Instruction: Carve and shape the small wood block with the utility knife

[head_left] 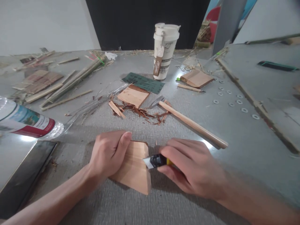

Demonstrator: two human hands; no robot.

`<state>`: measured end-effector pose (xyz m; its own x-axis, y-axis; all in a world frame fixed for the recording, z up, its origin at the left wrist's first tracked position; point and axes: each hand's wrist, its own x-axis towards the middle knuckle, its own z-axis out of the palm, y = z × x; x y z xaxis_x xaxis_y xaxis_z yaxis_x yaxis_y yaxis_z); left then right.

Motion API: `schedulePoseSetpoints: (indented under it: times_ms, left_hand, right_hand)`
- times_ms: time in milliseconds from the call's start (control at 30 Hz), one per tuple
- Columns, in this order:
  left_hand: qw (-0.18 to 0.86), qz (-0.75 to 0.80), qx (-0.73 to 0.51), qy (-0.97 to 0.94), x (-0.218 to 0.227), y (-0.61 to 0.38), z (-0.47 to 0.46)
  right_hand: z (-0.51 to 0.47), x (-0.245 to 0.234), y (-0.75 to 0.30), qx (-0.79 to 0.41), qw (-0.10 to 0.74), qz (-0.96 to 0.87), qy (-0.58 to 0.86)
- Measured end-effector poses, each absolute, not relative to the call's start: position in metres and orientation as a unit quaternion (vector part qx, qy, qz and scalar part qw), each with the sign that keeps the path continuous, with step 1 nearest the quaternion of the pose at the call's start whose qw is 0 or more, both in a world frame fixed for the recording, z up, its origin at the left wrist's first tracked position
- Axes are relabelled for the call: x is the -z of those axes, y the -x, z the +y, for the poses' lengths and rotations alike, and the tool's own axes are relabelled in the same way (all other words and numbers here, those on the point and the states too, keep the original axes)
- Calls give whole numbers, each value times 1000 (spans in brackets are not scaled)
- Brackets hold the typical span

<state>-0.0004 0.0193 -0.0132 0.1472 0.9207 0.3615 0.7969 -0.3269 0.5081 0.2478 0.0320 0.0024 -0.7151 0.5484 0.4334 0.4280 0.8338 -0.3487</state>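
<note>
My left hand [109, 153] is closed around the left side of a flat wooden block [133, 165], its thumb lying along the top face. The block is pale, with one angled corner at the far right. In my right hand [189, 165] is a utility knife [159, 160] with a black front and a bit of yellow showing; the rest of its handle is hidden by my fingers. Its blade points left and meets or hovers over the block's right edge; I cannot tell which.
Beyond the block lie a hammer [192, 122], bark shavings [140, 113], another wooden piece [133, 95] and green sandpaper [143, 82]. A lidded cup [165, 50] stands behind. Leftward are a plastic bottle [30, 120], a phone [25, 175] and sticks [75, 79]. Washers [231, 104] lie scattered rightward.
</note>
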Motion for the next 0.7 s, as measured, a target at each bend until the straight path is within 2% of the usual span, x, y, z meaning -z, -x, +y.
schedulePoseSetpoints:
  times_ms: [533, 700]
  left_hand:
    - [108, 562, -315, -757, 14, -1, 18]
    - [122, 553, -313, -763, 12, -4, 17]
  right_hand:
    - [32, 0, -246, -105, 271, -916, 277]
    - [34, 1, -249, -60, 280, -919, 270]
